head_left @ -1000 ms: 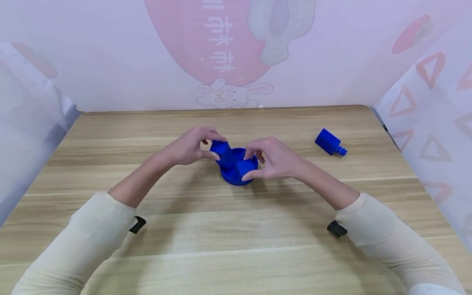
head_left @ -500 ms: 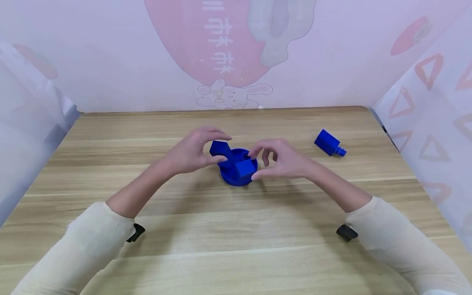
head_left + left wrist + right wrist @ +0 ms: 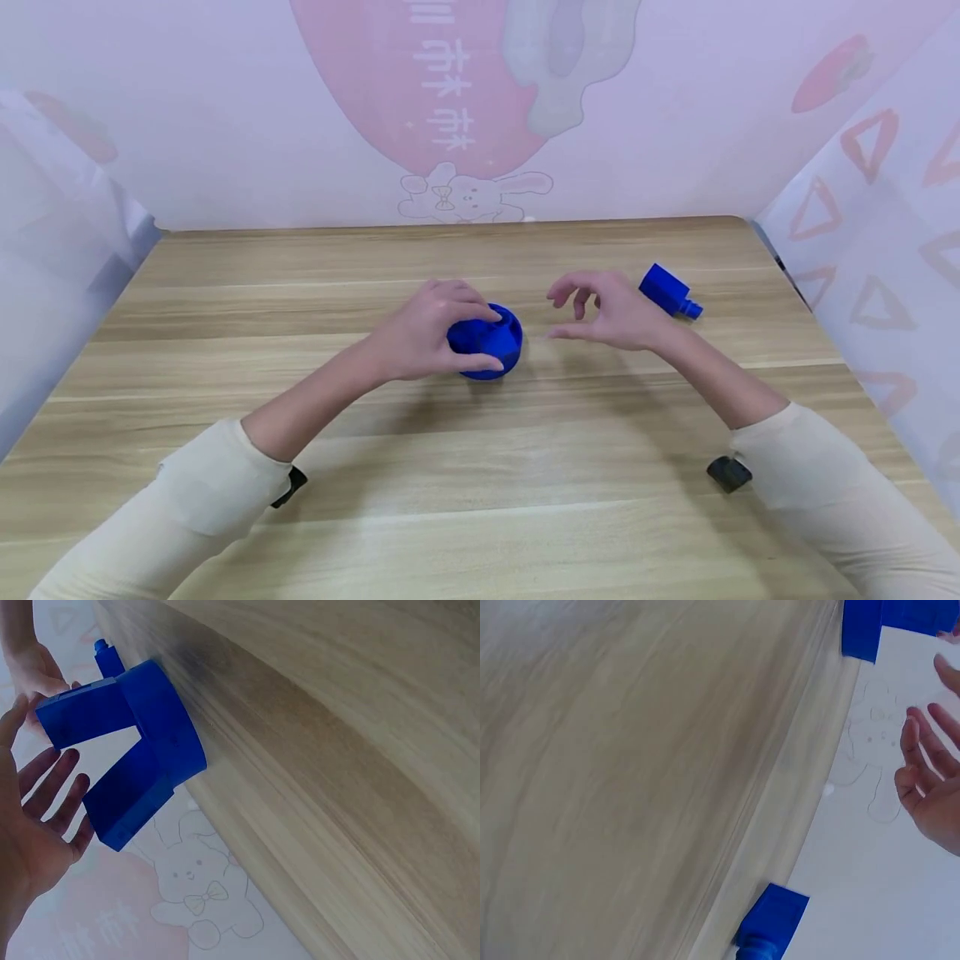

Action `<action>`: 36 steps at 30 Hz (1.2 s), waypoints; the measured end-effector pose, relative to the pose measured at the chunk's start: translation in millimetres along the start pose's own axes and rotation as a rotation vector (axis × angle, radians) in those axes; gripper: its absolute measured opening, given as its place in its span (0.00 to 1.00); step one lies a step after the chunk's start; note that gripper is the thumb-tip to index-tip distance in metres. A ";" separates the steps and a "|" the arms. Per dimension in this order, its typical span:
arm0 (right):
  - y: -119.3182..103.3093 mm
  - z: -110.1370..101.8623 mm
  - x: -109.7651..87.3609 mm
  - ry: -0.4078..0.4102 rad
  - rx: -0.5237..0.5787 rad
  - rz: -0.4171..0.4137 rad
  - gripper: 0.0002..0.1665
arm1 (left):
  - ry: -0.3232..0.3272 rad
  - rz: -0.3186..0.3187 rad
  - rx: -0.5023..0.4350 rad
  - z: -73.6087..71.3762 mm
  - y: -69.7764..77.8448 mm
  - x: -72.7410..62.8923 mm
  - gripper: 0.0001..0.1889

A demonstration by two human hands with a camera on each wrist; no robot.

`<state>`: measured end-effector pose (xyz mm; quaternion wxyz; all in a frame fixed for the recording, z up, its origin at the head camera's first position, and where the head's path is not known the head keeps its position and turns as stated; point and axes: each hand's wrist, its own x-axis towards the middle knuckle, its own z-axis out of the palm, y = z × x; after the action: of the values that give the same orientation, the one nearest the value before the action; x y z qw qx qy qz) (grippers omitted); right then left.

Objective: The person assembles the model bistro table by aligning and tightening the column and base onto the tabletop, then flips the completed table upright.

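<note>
A round blue base [image 3: 489, 375] stands on the table, partly covered by my left hand [image 3: 431, 337]. Two blue blocks [image 3: 90, 712] [image 3: 131, 799] lean outward from it in a V, as the left wrist view shows. The thumb and fingers of my left hand spread around the end of one block, with no firm grip visible. My right hand [image 3: 618, 312] hovers to the right of the base, fingers loosely bent and holding nothing. Close beyond it lies a blue hexagonal block with a narrow stepped neck [image 3: 665, 289].
The wood-grain table [image 3: 465, 500] ends at a pale printed backdrop [image 3: 300, 125] behind, with similar sheets on both sides. Dark wrist-camera pieces [image 3: 729, 473] sit at the sleeves.
Both hands let go of the blocks in the base. My left hand moved right, over the base to the other block; my right hand drew away rightward, toward the loose block.
</note>
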<state>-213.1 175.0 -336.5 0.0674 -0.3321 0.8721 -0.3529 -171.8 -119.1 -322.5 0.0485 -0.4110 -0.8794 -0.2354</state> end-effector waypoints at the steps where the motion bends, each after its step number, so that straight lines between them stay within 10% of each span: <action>1: 1.6 -1.4 -0.2 0.008 -0.015 0.020 0.24 | -0.021 -0.009 0.020 0.4 0.7 0.1 0.28; 27: 53.6 -49.6 -14.9 0.179 -0.397 0.355 0.25 | -0.131 0.059 0.012 -16.1 -9.0 -12.5 0.18; 36: 75.1 -59.5 -21.1 0.143 -0.444 0.448 0.33 | -0.076 -0.182 -0.035 -16.2 -6.0 -22.6 0.27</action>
<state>-257.7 262.1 -344.4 0.0076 -0.1129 0.9818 -0.1527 -163.2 -145.6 -316.8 -0.0135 -0.3387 -0.9101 -0.2384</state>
